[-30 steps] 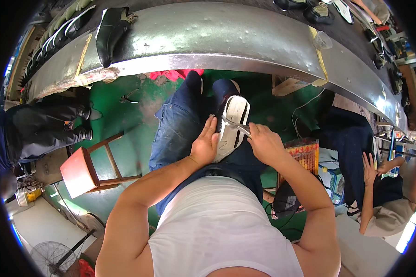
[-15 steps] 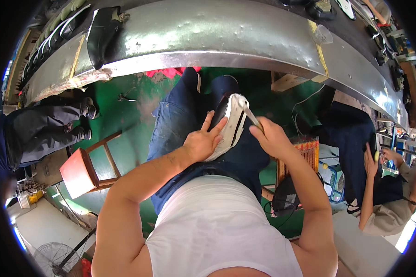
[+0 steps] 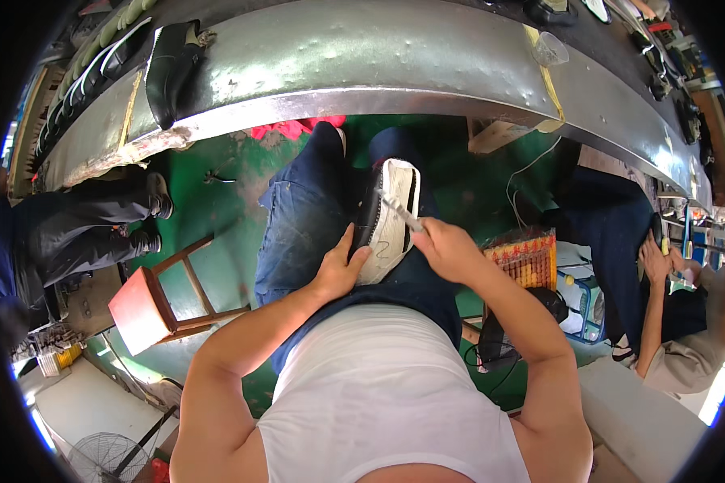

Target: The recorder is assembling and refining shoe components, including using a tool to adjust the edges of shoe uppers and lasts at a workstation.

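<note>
Across my thighs lies a shoe [image 3: 393, 229] with its pale sole turned up and its black stitched upper showing along the left side. My left hand [image 3: 340, 266] grips the shoe's near left side, thumb laid against the edge and the other fingers mostly hidden. In my right hand [image 3: 447, 248] is a slim brush [image 3: 401, 211], pinched by its handle from the right. The brush slants up and left over the sole, its tip at the stitched left edge.
Ahead runs a metal-topped bench [image 3: 338, 64] with a black boot [image 3: 169, 72] and a clear plastic cup [image 3: 549, 50]. A red-seated stool [image 3: 142, 310] stands left, a beaded seat mat [image 3: 528, 262] right. People are on both sides; a fan [image 3: 109, 459] is lower left.
The brush has moved from the far right of the sole to its left edge. My left hand has slid nearer me and wrapped round the shoe, which now stands straighter.
</note>
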The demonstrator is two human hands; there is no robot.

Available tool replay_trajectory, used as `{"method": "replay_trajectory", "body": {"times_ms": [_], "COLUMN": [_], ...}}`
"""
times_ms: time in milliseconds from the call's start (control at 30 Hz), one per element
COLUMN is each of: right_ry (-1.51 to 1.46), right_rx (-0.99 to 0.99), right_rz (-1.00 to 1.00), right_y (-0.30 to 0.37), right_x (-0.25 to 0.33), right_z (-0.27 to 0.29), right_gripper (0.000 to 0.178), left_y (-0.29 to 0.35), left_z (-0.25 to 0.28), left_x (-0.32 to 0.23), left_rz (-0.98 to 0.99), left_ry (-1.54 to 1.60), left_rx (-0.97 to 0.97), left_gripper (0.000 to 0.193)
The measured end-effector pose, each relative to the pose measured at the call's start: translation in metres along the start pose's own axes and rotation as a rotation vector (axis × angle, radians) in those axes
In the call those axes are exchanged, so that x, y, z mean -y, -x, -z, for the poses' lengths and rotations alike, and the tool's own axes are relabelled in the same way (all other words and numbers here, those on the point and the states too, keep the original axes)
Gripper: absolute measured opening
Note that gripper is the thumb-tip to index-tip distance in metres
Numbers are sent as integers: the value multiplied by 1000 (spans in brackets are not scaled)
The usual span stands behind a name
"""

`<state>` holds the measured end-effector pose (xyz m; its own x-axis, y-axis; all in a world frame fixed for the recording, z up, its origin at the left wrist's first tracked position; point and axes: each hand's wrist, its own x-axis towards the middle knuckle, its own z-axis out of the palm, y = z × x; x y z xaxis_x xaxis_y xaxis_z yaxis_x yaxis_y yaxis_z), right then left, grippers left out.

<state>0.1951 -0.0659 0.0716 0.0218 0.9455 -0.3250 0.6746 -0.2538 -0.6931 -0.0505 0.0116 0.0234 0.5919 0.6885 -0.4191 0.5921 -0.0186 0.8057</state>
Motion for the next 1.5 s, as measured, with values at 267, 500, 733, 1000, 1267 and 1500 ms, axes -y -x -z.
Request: {"method": "replay_trajectory", "body": {"times_ms": [267, 500, 733, 1000, 1267, 1500], "right_ry": [64, -399, -640, -367, -233, 40], "right_rx": [100, -31, -191, -116, 137, 657], "right_rz": [23, -78, -117, -135, 66, -152], "right_y": [19, 32, 37, 35, 22, -20], "right_x": [4, -11, -18, -19, 6, 45], "right_z": [-19, -11, -9, -1, 11, 74], "right_gripper": [44, 37, 34, 25, 21, 30], "left_y": [-4, -2, -27, -80, -19, -17], "left_z": [9, 64, 95, 50, 27, 18], "left_x": [-16, -59, -137, -63, -34, -42], "left_rz": [2, -155, -614, -110, -105, -323], "left_ry": [-15, -378, 444, 232, 6, -241], "left_rx": [99, 42, -59, 340, -213, -135], "left_gripper": [92, 93, 68, 77, 22, 27]}}
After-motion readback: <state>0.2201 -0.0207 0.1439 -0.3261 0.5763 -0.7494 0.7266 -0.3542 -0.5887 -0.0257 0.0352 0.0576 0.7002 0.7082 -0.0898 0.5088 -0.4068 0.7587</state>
